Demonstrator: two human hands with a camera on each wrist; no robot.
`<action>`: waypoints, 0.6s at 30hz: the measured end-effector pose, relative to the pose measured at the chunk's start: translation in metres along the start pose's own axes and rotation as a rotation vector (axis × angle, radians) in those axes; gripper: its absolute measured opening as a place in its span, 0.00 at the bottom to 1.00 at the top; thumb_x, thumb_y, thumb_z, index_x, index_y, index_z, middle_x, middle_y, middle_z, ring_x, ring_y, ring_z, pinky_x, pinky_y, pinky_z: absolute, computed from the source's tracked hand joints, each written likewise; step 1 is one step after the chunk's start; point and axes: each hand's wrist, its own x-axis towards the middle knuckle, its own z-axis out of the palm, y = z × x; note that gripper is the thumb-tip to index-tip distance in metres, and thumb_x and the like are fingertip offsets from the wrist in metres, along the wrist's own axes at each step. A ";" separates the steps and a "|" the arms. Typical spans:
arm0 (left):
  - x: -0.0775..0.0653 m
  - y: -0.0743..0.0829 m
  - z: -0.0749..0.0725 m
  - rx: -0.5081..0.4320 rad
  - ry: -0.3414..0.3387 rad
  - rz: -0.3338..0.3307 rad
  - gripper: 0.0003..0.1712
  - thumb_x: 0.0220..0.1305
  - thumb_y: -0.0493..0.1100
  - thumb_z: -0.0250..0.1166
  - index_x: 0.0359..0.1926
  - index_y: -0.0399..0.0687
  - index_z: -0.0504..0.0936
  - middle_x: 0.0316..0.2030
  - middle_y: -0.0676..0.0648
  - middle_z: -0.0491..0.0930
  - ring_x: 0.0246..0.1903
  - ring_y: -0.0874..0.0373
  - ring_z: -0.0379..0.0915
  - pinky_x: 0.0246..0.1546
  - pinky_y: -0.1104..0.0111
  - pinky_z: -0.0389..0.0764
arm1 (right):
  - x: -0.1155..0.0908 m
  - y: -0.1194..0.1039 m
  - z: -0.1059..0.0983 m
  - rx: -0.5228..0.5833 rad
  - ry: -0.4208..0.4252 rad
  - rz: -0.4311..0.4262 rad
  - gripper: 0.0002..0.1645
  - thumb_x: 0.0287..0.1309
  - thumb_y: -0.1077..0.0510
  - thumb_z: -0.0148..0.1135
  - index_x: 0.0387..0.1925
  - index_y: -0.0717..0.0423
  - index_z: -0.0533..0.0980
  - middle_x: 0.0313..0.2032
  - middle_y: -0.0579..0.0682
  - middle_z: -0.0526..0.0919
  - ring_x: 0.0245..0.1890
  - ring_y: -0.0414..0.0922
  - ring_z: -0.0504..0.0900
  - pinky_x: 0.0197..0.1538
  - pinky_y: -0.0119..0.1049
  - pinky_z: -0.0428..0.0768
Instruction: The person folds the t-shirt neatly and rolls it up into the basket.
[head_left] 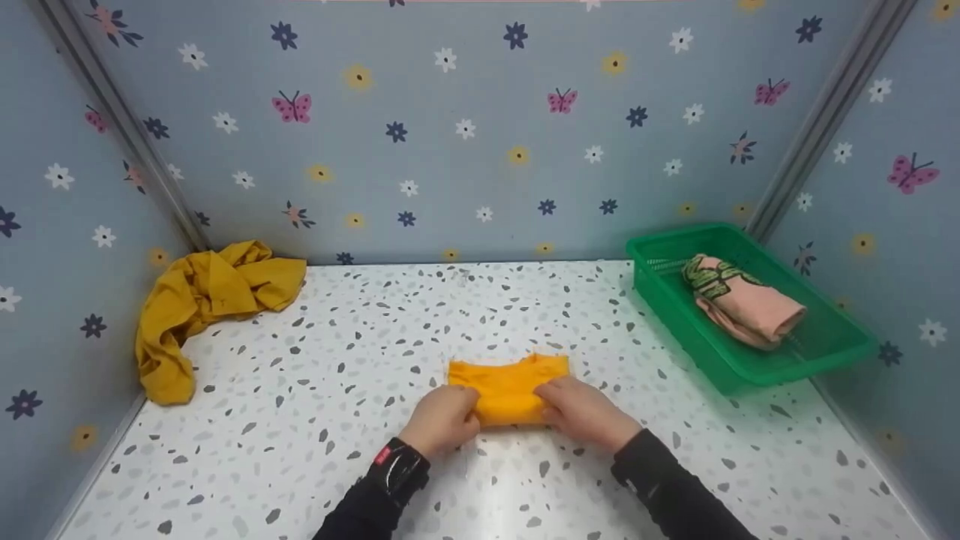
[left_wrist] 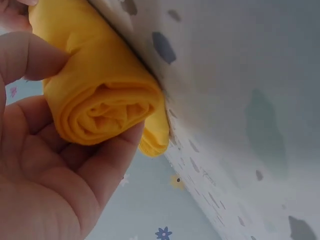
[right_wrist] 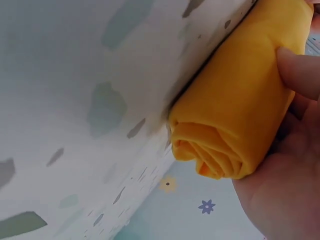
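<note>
A bright yellow-orange cloth (head_left: 510, 405), partly rolled up, lies on the speckled white table in front of me. My left hand (head_left: 444, 420) grips the roll's left end, and my right hand (head_left: 587, 411) grips its right end. Beyond the roll, a flat unrolled part of the cloth reaches away toward the back wall. In the left wrist view the spiral end of the roll (left_wrist: 107, 112) shows between thumb and curled fingers. The right wrist view shows the roll's other end (right_wrist: 215, 145), with the thumb pressed on top of it.
A green plastic basket (head_left: 675, 322) stands at the back right, holding a folded pink garment (head_left: 750, 304) with a green print. At the back left a crumpled mustard-yellow cloth (head_left: 217, 289) lies against the wall. Flower-patterned walls (head_left: 480, 172) enclose the table (head_left: 360, 330) on three sides.
</note>
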 end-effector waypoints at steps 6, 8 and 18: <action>0.005 -0.002 -0.002 -0.048 -0.063 -0.041 0.05 0.46 0.38 0.58 0.21 0.52 0.71 0.16 0.55 0.67 0.19 0.60 0.63 0.24 0.67 0.66 | 0.003 0.002 -0.001 0.030 -0.045 0.023 0.21 0.63 0.52 0.52 0.55 0.53 0.71 0.51 0.51 0.75 0.53 0.47 0.72 0.56 0.43 0.68; 0.007 -0.003 -0.003 -0.060 -0.073 -0.047 0.03 0.47 0.38 0.58 0.22 0.52 0.72 0.17 0.55 0.67 0.19 0.60 0.63 0.25 0.67 0.67 | 0.006 0.003 -0.001 0.035 -0.055 0.034 0.21 0.64 0.50 0.50 0.56 0.53 0.70 0.52 0.51 0.75 0.54 0.47 0.71 0.57 0.44 0.67; 0.014 -0.008 -0.005 -0.135 -0.107 -0.097 0.03 0.50 0.38 0.58 0.29 0.49 0.76 0.23 0.54 0.72 0.25 0.59 0.68 0.33 0.63 0.73 | 0.017 0.009 -0.001 0.053 -0.035 0.012 0.17 0.64 0.49 0.49 0.49 0.53 0.74 0.45 0.48 0.78 0.46 0.46 0.75 0.51 0.45 0.71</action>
